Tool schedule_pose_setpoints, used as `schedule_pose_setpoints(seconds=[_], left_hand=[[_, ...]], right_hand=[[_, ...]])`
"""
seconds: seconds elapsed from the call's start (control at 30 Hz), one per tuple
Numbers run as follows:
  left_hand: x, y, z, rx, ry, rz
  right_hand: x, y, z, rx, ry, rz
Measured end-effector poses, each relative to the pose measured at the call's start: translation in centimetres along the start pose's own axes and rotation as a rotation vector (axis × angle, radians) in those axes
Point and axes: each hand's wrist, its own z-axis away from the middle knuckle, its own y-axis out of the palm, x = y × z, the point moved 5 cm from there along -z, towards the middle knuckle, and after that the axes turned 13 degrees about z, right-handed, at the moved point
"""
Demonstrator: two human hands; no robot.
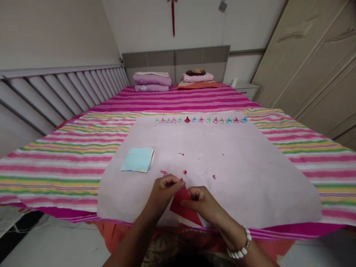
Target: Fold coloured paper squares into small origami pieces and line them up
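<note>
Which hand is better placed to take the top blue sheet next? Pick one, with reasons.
Probably the left hand: the blue sheet lies on its side, and the right hand is farther away. Both hold the red paper, though.

By the near edge of the sheet [264, 185], the right hand [204, 204] is hiding part of the red paper [183, 205]; the picture is cutting off both forearms [136, 233]; a speck [198, 159] (too small to identify) is lying mid-sheet

A bracelet [244, 251] of chunky white beads with a small brownish section circles the right wrist [232, 237]. Both forearms [136, 231] are bare. Mottled tan-brown fabric [161, 250], seemingly clothing, shows dimly at the lap.
</note>
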Motion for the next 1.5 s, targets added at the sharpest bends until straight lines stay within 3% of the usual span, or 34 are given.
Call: schedule_pose_setpoints(seconds=[0.13, 0.2, 0.37, 0.47, 0.7, 1.3, 1.5], left_hand=[[-0.9, -1.4, -0.4, -0.184, 0.087, 0.098], [-0.8, -2.0, -0.3, -0.208, 0.077, 0.139], [1.6, -1.3, 0.7, 0.006, -0.129, 0.158], [2.7, -0.9, 1.1, 0.038, -0.167, 0.165], [4.0, -0.1, 1.3, 0.113, -0.269, 0.446], [4.8, -0.3, 1.5, 0.102, -0.308, 0.481], [4.4, -0.5, 1.2, 0.073, -0.211, 0.283]], right_hand=[[0.0, -0.3, 0.1, -0.029, 0.044, -0.061], [0.1, -0.7, 0.2, -0.068, 0.056, -0.134], [1.3, -1.7, 0.4, -0.171, -0.020, -0.197], [2.1, -1.6, 0.6, -0.158, -0.059, -0.176], [3.7, -1.7, 1.3, -0.112, -0.174, -0.201], [3.3, -1.6, 1.2, -0.098, -0.112, -0.234], [3.4, -2.1, 1.0, -0.101, -0.142, -0.204]])
